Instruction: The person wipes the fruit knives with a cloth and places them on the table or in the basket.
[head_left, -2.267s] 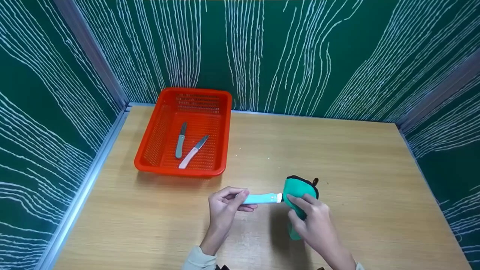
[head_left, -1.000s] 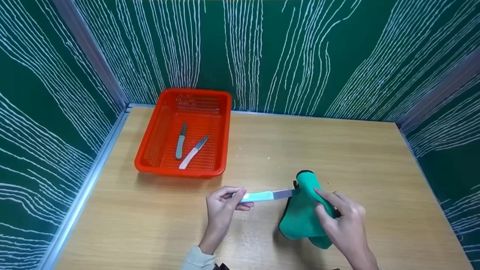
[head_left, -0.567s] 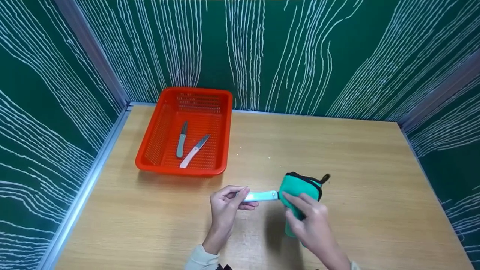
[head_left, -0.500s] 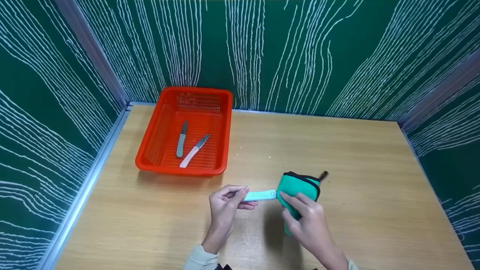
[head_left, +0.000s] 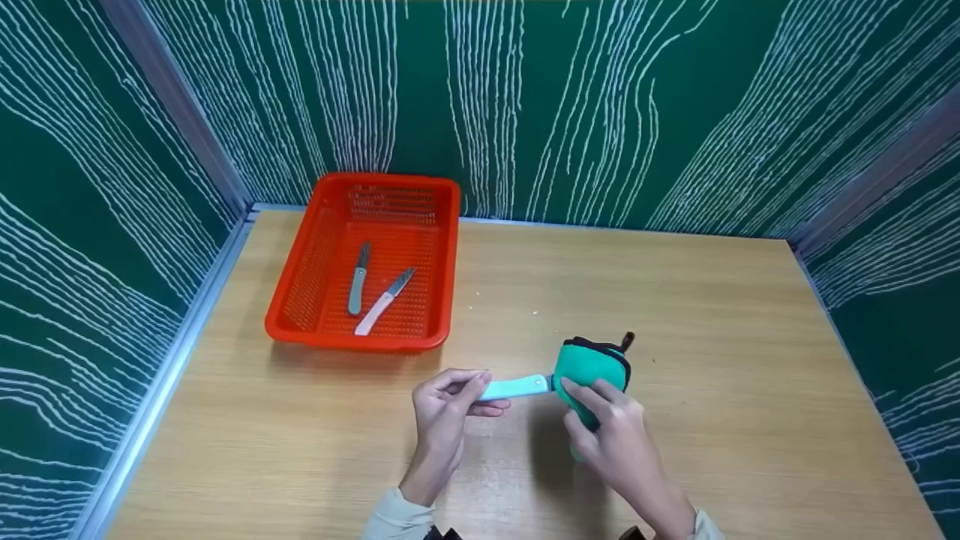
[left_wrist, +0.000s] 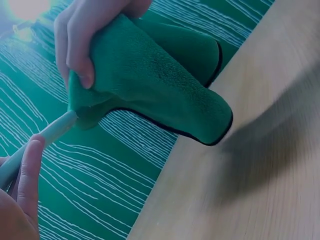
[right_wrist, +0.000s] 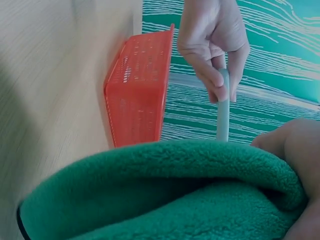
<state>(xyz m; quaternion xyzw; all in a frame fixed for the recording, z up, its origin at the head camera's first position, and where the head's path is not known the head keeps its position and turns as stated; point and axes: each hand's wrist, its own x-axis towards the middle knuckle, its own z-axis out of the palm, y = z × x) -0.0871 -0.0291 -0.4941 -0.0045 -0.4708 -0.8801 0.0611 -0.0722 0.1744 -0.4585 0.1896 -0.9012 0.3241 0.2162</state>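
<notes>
My left hand pinches the light turquoise handle of a knife between thumb and fingers, the knife pointing right. A green cloth with black edging and a small loop is folded round the blade, so most of the blade is hidden. My right hand grips this cloth, fingers pressing it over the blade close to the handle. In the left wrist view the folded cloth hangs down above the table. The right wrist view shows the cloth's fluffy fold with the knife handle behind it.
A red plastic basket stands at the back left of the wooden table. Inside lie a knife with a grey-green handle and one with a pale pink handle. Green walls with white wavy lines enclose the table; small white crumbs lie near the basket.
One second ago more of the blade showed and the cloth was farther right. My right hand has since moved the cloth left along the blade towards the handle. The left hand stays nearly still.
</notes>
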